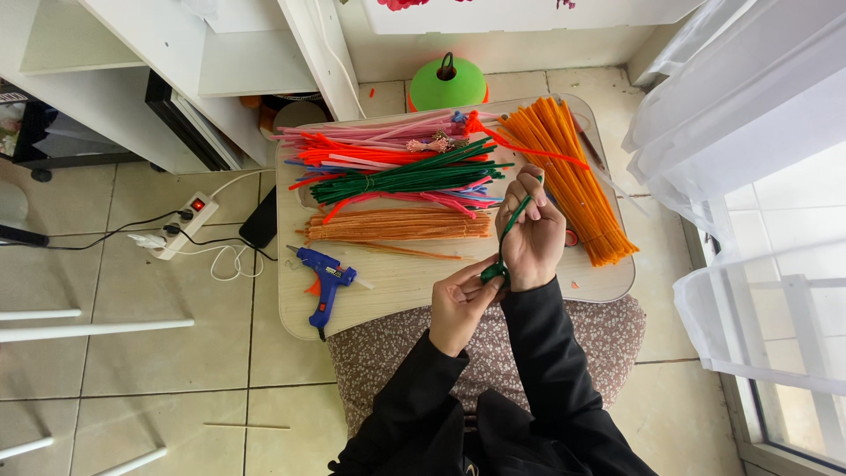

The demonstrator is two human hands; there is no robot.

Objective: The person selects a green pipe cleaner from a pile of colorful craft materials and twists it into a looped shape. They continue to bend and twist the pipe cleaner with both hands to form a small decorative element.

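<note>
My right hand (pixel 531 231) is raised over the small wooden table (pixel 397 282), its fingers wrapped around a dark green pipe cleaner (pixel 511 231) that runs down to my left hand (pixel 458 304). My left hand pinches the lower twisted end of the same green pipe cleaner. Both sleeves are black. Behind my hands lie bundles of pipe cleaners: dark green (pixel 397 181), orange (pixel 573 167), tan-orange (pixel 397 225), and pink and red (pixel 370 141).
A blue glue gun (pixel 324 282) lies at the table's left front. A white power strip (pixel 185 225) with cables sits on the tiled floor to the left. White shelving stands behind, a green cone-shaped object (pixel 448 84) at the back, sheer curtains on the right.
</note>
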